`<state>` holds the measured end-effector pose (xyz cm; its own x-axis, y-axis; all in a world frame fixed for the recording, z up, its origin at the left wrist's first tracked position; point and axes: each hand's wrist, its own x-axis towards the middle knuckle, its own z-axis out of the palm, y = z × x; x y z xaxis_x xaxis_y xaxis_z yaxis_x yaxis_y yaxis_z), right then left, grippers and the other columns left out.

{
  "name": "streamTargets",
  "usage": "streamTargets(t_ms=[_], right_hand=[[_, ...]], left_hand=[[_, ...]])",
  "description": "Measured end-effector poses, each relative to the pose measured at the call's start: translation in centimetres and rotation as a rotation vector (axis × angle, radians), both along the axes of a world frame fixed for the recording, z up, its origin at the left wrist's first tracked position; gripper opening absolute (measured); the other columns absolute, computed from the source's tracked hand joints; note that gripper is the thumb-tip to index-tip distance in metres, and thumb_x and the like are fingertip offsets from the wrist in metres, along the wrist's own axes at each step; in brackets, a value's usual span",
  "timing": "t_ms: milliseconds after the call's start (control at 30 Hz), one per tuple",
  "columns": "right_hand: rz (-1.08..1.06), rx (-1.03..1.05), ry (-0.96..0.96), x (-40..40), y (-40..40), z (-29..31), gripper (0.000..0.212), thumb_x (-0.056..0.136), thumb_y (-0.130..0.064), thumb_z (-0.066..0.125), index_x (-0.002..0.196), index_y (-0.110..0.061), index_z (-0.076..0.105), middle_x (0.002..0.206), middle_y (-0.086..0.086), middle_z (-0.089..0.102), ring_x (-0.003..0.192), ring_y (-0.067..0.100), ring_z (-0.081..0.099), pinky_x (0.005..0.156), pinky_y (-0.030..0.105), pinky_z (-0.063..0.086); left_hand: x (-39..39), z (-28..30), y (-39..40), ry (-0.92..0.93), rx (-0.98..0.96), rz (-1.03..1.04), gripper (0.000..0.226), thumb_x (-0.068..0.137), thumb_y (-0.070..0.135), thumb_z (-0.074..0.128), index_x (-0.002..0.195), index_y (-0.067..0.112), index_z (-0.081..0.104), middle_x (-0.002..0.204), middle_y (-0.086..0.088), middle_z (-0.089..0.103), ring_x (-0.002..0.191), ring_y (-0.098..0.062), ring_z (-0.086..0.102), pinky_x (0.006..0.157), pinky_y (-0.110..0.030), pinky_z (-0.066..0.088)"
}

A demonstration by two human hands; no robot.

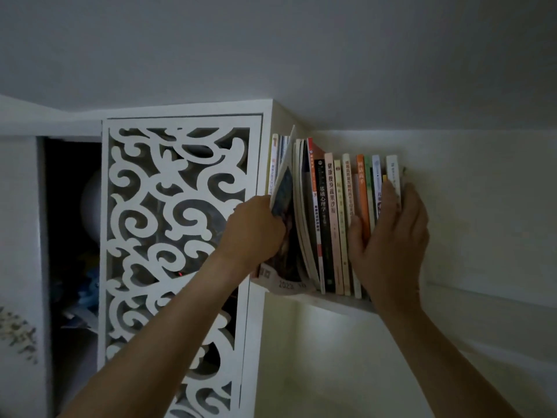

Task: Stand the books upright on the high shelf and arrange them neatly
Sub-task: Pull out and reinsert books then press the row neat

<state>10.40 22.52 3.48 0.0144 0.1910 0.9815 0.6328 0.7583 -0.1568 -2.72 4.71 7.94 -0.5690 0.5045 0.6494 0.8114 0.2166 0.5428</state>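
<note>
Books (337, 224) were ranged in a row on the high shelf (340, 303), spines facing out, seen from below in dim light. Most were held close to upright; those at the 9 o'clock end of the row leaned and bowed, their lower edges splayed toward 3 o'clock. A floppy magazine (283, 194) at that end was gripped by the left hand (253, 230), the fingers curled round its lower half, while its bottom edge sagged past the shelf lip at 6 o'clock and its top corner tilted toward 12 o'clock. It was wedged between a few thin volumes against the cabinet side and the bowed white-spined books.

At the 3 o'clock end the right hand (391, 236) was laid flat against the row, fingers straight and together along the outer white book (393, 173), the thumb pressed on the orange spine (361, 191). Nothing was clasped by it. The two hands were kept well apart, with the middle of the row between them.

A white cabinet (268, 116) adjoined the shelf at 9 o'clock, fronted by a fretwork door panel (180, 236) of scrolling cut-outs. A dark open compartment (72, 221) was seen farther toward 9 o'clock, its contents too dim to be made out. Pale wall and ceiling filled the view toward 12 and 3 o'clock.
</note>
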Motion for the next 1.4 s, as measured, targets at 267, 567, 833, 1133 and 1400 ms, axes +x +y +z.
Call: streamTargets(t_ms=[267, 567, 833, 1133, 1400], right_hand=[[0.004, 0.008, 0.014, -0.3, 0.4, -0.3, 0.067, 0.102, -0.045, 0.045, 0.158, -0.011, 0.029, 0.161, 0.022, 0.027, 0.147, 0.037, 0.029, 0.112, 0.053, 0.038], [0.053, 0.044, 0.014, -0.1, 0.8, -0.5, 0.067, 0.102, -0.042, 0.047, 0.158, -0.01, 0.029, 0.162, 0.022, 0.025, 0.148, 0.037, 0.028, 0.114, 0.054, 0.036], [0.043, 0.039, 0.026, -0.4, 0.7, -0.6, 0.067, 0.101, -0.038, 0.047, 0.159, -0.01, 0.029, 0.163, 0.022, 0.024, 0.148, 0.038, 0.027, 0.114, 0.054, 0.035], [0.076, 0.027, 0.026, -0.4, 0.9, -0.7, 0.067, 0.101, -0.039, 0.044, 0.16, -0.012, 0.027, 0.163, 0.021, 0.023, 0.149, 0.037, 0.026, 0.116, 0.054, 0.033], [0.105, 0.027, 0.046, -0.5, 0.9, -0.7, 0.067, 0.099, -0.037, 0.049, 0.159, -0.012, 0.03, 0.163, 0.021, 0.025, 0.148, 0.038, 0.028, 0.115, 0.056, 0.035]], left_hand=[[0.1, -3.6, 2.4, -0.005, 0.377, -0.028, 0.008, 0.104, 0.012, 0.053, 0.1, 0.014, 0.06, 0.072, 0.003, 0.063, 0.059, -0.012, 0.061, 0.049, -0.018, 0.047], [0.6, -5.6, 5.9, 0.205, 0.607, 0.104, 0.033, 0.107, 0.032, 0.051, 0.136, 0.015, 0.046, 0.11, -0.004, 0.066, 0.088, -0.015, 0.066, 0.069, -0.03, 0.06], [-0.5, -3.8, 7.4, 0.324, 0.496, 0.104, 0.01, 0.105, 0.007, 0.042, 0.107, 0.009, 0.052, 0.081, -0.003, 0.057, 0.061, -0.021, 0.057, 0.054, -0.033, 0.046], [-1.8, -5.2, 9.7, 0.567, 0.548, 0.214, 0.064, 0.106, 0.038, 0.038, 0.16, 0.004, 0.028, 0.158, -0.016, 0.039, 0.145, -0.028, 0.04, 0.12, -0.043, 0.03], [-2.9, -4.8, 11.0, 0.609, 0.406, 0.262, 0.067, 0.106, 0.037, 0.022, 0.163, 0.002, 0.014, 0.172, -0.015, 0.005, 0.16, -0.029, 0.002, 0.127, -0.061, 0.01]])
